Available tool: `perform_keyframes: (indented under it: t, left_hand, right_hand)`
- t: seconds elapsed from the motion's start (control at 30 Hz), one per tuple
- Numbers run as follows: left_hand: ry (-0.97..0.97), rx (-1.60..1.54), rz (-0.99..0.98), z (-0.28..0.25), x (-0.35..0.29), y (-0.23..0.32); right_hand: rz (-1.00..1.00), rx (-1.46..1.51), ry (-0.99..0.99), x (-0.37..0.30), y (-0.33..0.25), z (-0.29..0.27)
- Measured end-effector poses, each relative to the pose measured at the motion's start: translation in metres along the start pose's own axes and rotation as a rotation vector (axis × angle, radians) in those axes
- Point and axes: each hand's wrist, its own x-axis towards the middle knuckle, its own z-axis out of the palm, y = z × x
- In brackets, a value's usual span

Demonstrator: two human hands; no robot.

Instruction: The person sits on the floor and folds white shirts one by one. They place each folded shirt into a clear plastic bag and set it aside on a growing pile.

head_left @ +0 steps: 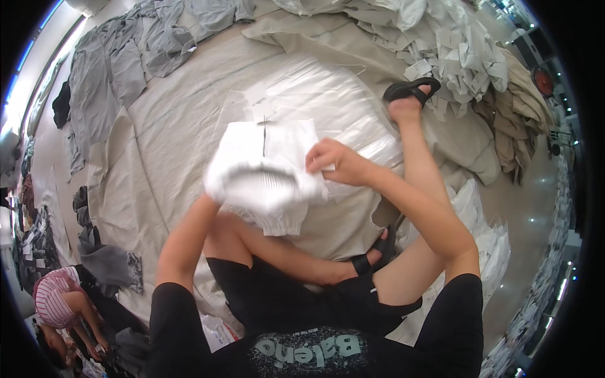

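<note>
A white garment (287,138) with a dark front zipper line and ribbed, elastic-looking edges is in front of me, its near part blurred by motion. At its left edge is my left hand (213,196), with the fingers hidden behind the fabric. My right hand (334,162) has its fingers curled in a pinch on the garment's right edge. Just beyond the garment, a white paper tag (258,104) lies on clear plastic. Under and beside it spreads a stack of shiny clear plastic bags (340,104).
I sit on a beige cloth sheet (170,120). Grey garments (110,69) lie at the far left; white tagged garments (454,57) and brown ones (513,120) are heaped at the far right. White plastic-wrapped pieces (482,246) lie right of my leg. Another person (60,299) bends over dark clothes at lower left.
</note>
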Motion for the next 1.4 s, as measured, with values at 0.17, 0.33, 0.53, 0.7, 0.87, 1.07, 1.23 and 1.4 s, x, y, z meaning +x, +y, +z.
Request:
perform_keyframes:
  t: [0.17,0.33,0.53,0.7,0.87,1.07,1.23,1.4]
  left_hand:
    - [0.056,0.486,0.066,-0.051,-0.061,-0.007]
    - [0.463,-0.138,-0.593,-0.014,-0.060,0.042]
    - [0.472,0.413,-0.553,0.026,-0.047,0.012]
    - [0.512,0.508,-0.601,0.046,-0.045,0.023]
    - [0.676,0.884,-0.053,0.044,-0.044,0.061]
    - [0.313,0.961,-0.070,0.070,-0.059,0.075]
    - [0.387,0.912,-0.040,0.068,-0.049,0.034]
    - [0.423,-0.727,-0.403,0.035,-0.045,0.041]
  right_hand:
    - [0.006,-0.235,-0.107,-0.058,0.006,0.059]
    - [0.208,-0.331,0.331,-0.028,0.010,0.090]
    - [0.239,-0.643,0.502,0.039,-0.020,0.159]
    - [0.395,-0.534,0.277,0.022,0.028,0.181]
    - [0.504,-0.174,0.507,0.038,0.048,0.147]
    - [0.736,-0.250,0.997,0.108,0.043,0.139]
    - [0.556,0.032,0.964,0.121,0.014,0.136]
    - [0.413,-0.224,0.670,0.069,-0.044,0.171]
